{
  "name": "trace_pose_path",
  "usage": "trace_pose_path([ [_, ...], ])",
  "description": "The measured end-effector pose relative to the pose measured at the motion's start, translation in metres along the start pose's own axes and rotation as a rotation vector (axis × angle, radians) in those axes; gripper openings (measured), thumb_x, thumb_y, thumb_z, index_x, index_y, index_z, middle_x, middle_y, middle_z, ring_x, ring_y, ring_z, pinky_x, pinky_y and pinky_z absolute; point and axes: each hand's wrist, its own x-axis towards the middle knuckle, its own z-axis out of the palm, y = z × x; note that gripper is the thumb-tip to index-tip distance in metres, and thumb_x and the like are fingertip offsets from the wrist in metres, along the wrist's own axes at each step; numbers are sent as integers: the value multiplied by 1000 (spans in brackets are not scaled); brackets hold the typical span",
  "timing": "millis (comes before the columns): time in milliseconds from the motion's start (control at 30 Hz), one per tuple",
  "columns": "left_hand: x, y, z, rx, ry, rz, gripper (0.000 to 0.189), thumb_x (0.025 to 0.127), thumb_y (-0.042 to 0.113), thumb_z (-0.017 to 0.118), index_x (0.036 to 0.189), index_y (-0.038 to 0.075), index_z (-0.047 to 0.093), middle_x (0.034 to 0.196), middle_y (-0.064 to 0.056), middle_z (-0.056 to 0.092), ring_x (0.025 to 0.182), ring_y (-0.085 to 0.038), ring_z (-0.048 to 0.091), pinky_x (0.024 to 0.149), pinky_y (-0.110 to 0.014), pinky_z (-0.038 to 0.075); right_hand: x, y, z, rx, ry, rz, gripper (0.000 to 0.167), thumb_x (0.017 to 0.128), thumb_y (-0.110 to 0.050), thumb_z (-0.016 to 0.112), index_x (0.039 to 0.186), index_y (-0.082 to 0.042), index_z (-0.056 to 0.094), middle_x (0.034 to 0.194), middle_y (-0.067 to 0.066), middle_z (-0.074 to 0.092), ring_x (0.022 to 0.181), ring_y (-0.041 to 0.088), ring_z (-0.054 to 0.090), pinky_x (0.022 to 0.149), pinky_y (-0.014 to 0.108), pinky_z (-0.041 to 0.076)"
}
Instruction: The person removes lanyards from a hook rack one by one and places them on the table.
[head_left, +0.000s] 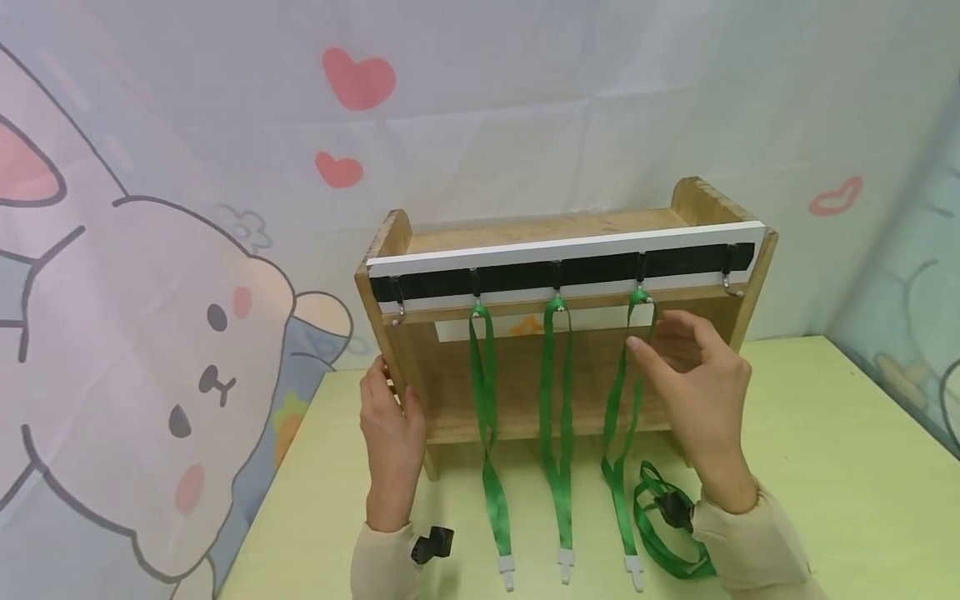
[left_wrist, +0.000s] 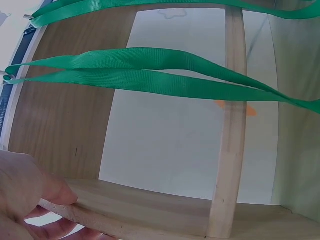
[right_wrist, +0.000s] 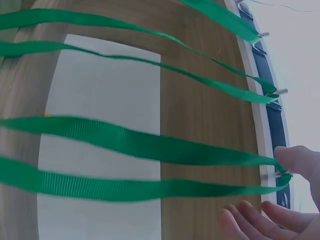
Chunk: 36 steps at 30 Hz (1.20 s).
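Holding the wooden shelf by its left edge with the left hand, clamping fingers on it. Can see three green straps hanging from hooks along the top front edge. By the shelf's front right corner, can see a loose strap curled on the worktop. Holding up the right hand by the third hanging strap, with thumb and fingers apart.

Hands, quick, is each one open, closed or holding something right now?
Left hand: holding the shelf by its side.
Right hand: open, beside the rightmost hanging lanyard.
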Motion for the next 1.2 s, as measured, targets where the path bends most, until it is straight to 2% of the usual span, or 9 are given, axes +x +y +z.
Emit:
trace_pose_path([
  [133,-1,0,0,-2,-1,-1,44,92,-12,61,133,-11,47,114,-30,55,100,-44,64,73,-54,58,0,0,7,-13,31,-28,35,82,0,82,114,8,69,99,17,73,85,-3,65,74,10,51],
  [233,-1,1,0,-2,0,-1,44,92,-12,61,133,-11,47,114,-30,55,100,-44,63,74,-53,58,0,1,13,-16,48,-92,34,80,3,83,111,9,70,93,21,74,82,-11,62,71,8,50],
  [333,0,1,0,2,-2,-2,43,92,-12,61,133,-11,48,114,-30,56,100,-44,63,74,-53,58,1,3,18,-41,64,-154,31,80,5,81,109,11,71,89,22,74,80,-12,62,69,6,49],
  [467,0,2,0,2,-7,-6,43,92,-12,61,133,-12,48,115,-30,55,100,-44,63,74,-53,58,2,4,23,-91,90,-195,24,84,9,75,107,13,71,86,25,73,72,18,74,68,3,46],
  [567,0,2,0,-2,-9,-10,44,92,-11,61,134,-12,47,115,-31,55,101,-44,63,75,-53,58,2,4,24,-114,94,-203,22,85,12,72,107,14,71,86,26,73,68,41,71,67,1,43],
  [700,0,1,-1,-1,-10,-16,44,92,-11,61,134,-12,47,116,-31,55,102,-45,63,76,-54,58,1,3,25,-144,89,-200,21,85,11,72,106,14,71,85,26,73,68,41,71,67,0,42],
  [833,-1,3,-1,-4,-9,-20,44,91,-11,61,134,-12,47,116,-31,55,102,-46,63,77,-55,58,2,0,23,-130,79,-197,21,85,13,71,105,15,71,86,25,73,73,34,73,68,1,44],
  [1033,-1,3,0,-3,0,-12,45,90,-13,62,133,-13,47,115,-32,55,103,-48,63,79,-58,57,2,-7,18,-43,68,-169,21,88,14,68,108,13,70,87,23,74,81,-11,63,70,5,48],
  [1200,0,2,-1,4,5,-14,44,90,-13,62,132,-14,47,115,-32,55,102,-48,63,78,-58,57,0,-12,12,18,59,-139,21,90,10,67,111,9,71,89,22,74,81,-11,64,70,7,50],
])
